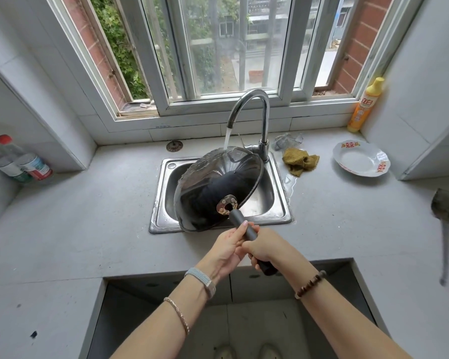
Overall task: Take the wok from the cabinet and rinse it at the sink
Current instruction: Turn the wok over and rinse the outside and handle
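The tabletop (88,203) carries the sink (163,193), which serves as the reference for all positions. The wok (210,187) is held above the sink basin, tipped steeply on edge with its far rim under the faucet (263,117), which is mounted at the sink's rear right corner. The water stream (227,137) strikes that far rim. Both hands grip the wok's handle (240,221) in front of the sink: the right hand (263,246) is wrapped fully around it; the left hand (227,246) closes on it from the side, thumb along the handle. Risk: water hitting the tilted rim is likely to deflect beyond the sink; a puddle (288,182) already lies just right of it, near the cloth (300,160). Risk: a wet handle may turn in the grip, letting the wok drop against the sink edge. Not verifiable: the left fingers, which are covered by the right hand; the wok's inner surface, of which little shows; the sink drain, which is behind the wok; and a blurred grey object at the frame edge, far right of the sink.
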`<act>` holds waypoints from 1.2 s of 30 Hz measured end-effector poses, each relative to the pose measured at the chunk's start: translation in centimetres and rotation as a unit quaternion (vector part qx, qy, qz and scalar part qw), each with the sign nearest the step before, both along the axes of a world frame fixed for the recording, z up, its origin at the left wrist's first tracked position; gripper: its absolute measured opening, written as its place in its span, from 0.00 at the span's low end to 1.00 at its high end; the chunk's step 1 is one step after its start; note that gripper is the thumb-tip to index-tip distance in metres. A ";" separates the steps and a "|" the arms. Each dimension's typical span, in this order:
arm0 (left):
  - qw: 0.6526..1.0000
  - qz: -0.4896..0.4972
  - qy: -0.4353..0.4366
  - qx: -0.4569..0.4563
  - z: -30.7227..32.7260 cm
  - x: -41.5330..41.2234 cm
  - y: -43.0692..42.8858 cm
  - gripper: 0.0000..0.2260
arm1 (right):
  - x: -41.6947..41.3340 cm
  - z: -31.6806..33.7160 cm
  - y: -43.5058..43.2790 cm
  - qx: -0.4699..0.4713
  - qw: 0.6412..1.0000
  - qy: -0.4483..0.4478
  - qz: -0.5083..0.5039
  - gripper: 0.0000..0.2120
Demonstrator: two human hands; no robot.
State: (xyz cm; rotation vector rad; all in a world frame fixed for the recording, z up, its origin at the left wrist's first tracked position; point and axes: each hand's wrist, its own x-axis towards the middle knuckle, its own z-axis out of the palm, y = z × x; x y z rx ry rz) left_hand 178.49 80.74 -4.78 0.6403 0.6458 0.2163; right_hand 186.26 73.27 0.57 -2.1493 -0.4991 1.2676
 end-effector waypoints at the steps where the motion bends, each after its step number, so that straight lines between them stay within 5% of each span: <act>1: 1.000 0.005 -0.010 -0.008 0.1 0.0 0.2 0.13 | 0.0 0.4 0.2 -0.006 1.000 -0.014 0.011 0.16; 12: 0.997 0.036 -0.042 -0.057 0.7 -0.3 0.8 0.16 | -1.2 3.2 2.0 -0.092 0.981 -0.131 0.107 0.29; 17: 0.997 0.038 -0.043 -0.043 1.6 -1.1 1.1 0.14 | -1.9 4.3 2.9 -0.091 0.978 -0.141 0.121 0.23; 21: 0.997 0.043 -0.041 -0.051 2.0 -1.2 1.3 0.14 | -2.3 5.2 3.5 -0.125 0.962 -0.178 0.163 0.36; 26: 0.997 0.047 -0.042 -0.046 2.3 -1.3 1.5 0.20 | -2.6 6.6 3.9 -0.147 0.941 -0.226 0.205 0.31; 36: 0.996 0.038 -0.043 -0.063 2.3 -1.4 1.1 0.13 | -2.6 6.0 3.2 -0.143 0.956 -0.184 0.179 0.34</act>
